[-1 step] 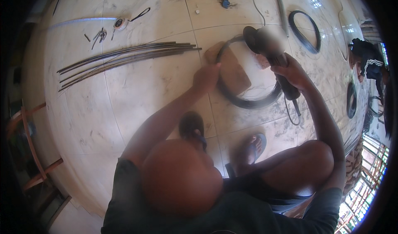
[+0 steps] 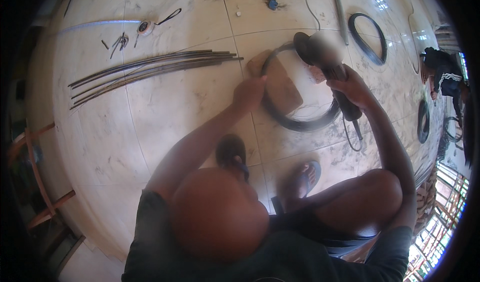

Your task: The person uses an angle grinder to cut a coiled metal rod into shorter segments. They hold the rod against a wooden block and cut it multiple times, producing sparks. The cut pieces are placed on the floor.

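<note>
My right hand (image 2: 351, 86) is wrapped round the dark handle of an angle grinder (image 2: 345, 101). The grinder's round dark disc (image 2: 303, 47) sits at the far edge of a coil of black wire (image 2: 300, 125), and a pale blur covers part of its head. Closed on the left side of that coil is my left hand (image 2: 250, 93); its fingertips are partly hidden. Under the coil lie flat brown blocks (image 2: 286, 87), and a smaller reddish piece (image 2: 316, 74) shows inside the ring. A cord loops down from the grinder's near end.
Several thin metal rods (image 2: 155, 69) lie at left, with a tape measure (image 2: 145, 28) and short metal pieces (image 2: 120, 43) beyond. Another wire coil (image 2: 367, 38) and a grey pipe (image 2: 339, 12) are at far right. A co-worker (image 2: 445, 77) crouches at the right rim. My sandalled foot (image 2: 309, 177) is near the coil.
</note>
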`<state>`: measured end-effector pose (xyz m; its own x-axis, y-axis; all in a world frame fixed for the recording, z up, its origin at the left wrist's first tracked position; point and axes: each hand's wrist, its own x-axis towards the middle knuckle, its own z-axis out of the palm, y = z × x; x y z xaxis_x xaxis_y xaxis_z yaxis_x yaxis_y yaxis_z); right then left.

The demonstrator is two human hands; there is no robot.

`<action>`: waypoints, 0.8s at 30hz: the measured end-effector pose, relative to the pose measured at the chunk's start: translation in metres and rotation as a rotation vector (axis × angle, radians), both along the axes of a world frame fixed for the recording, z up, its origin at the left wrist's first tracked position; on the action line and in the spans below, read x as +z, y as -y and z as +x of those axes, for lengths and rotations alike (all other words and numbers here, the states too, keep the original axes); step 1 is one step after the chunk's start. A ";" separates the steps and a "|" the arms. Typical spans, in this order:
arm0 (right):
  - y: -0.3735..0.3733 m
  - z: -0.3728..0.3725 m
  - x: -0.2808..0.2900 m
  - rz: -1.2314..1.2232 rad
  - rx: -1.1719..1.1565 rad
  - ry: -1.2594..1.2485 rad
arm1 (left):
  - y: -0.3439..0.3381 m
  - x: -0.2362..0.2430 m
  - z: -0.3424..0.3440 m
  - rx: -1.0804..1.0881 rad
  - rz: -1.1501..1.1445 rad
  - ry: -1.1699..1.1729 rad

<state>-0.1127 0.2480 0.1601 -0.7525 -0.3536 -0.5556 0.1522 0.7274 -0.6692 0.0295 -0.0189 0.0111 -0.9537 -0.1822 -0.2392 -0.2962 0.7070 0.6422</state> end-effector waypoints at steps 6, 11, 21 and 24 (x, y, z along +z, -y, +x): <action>0.004 -0.006 -0.010 0.040 0.011 -0.056 | 0.003 0.004 -0.009 -0.056 -0.066 0.137; 0.013 -0.020 -0.024 0.020 0.051 -0.070 | 0.004 -0.005 -0.018 0.007 -0.022 0.130; 0.049 -0.023 -0.037 0.094 0.119 -0.084 | 0.017 -0.020 -0.017 0.024 0.261 0.127; 0.045 -0.025 -0.040 0.113 0.109 -0.085 | 0.012 -0.019 -0.022 0.087 0.261 0.188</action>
<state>-0.1374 0.2030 0.1205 -0.7592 -0.3746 -0.5323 0.0150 0.8075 -0.5897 0.0073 -0.0313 -0.0074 -0.8720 -0.1709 -0.4587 -0.4788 0.4926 0.7267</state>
